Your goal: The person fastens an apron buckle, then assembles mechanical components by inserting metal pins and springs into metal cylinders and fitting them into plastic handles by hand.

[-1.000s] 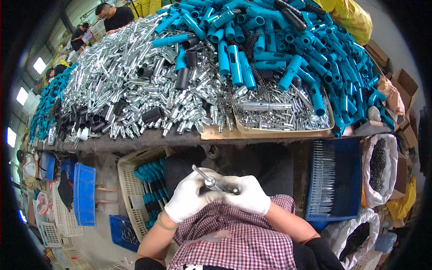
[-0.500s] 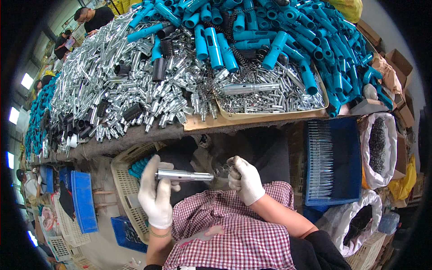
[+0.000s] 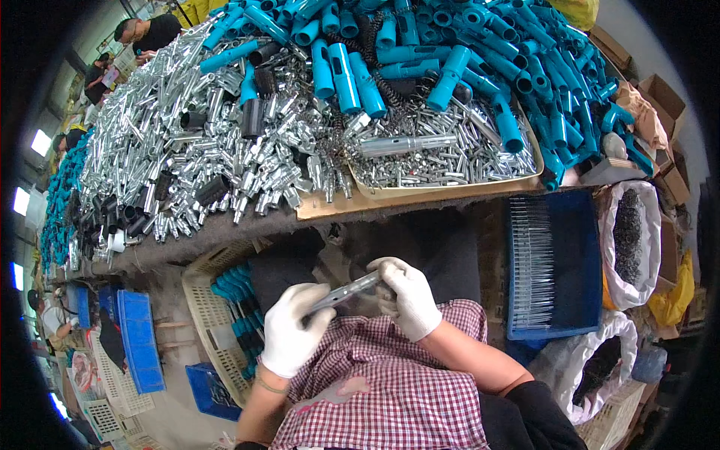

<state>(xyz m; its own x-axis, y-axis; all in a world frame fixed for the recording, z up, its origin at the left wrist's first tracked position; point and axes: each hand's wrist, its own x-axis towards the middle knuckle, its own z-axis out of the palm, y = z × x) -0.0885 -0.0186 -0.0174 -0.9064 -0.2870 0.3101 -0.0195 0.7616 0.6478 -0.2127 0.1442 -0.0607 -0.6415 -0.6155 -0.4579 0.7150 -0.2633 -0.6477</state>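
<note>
Above my checked apron [image 3: 405,390], both gloved hands hold a silver metal tube [image 3: 346,291] with small holes along its side. My left hand [image 3: 292,330] wraps round its lower left end. My right hand [image 3: 405,296] is closed on the upper right end, its fingers hiding that tip. The tube tilts upward to the right. No coil spring shows now; whether one is inside the tube or under my fingers is hidden.
Ahead, a workbench edge [image 3: 315,210] carries heaped silver metal fittings [image 3: 247,161], teal tubes [image 3: 450,79] and a tray [image 3: 450,189] of small pins. A cream crate [image 3: 201,300] with teal-handled parts stands left; a blue bin [image 3: 574,262] of thin rods and a white sack [image 3: 634,277] stand right.
The tube has turned from level to tilted up at the right. My right hand, which held a coil spring at the tube's end, now grips the tube; the spring is out of sight.
</note>
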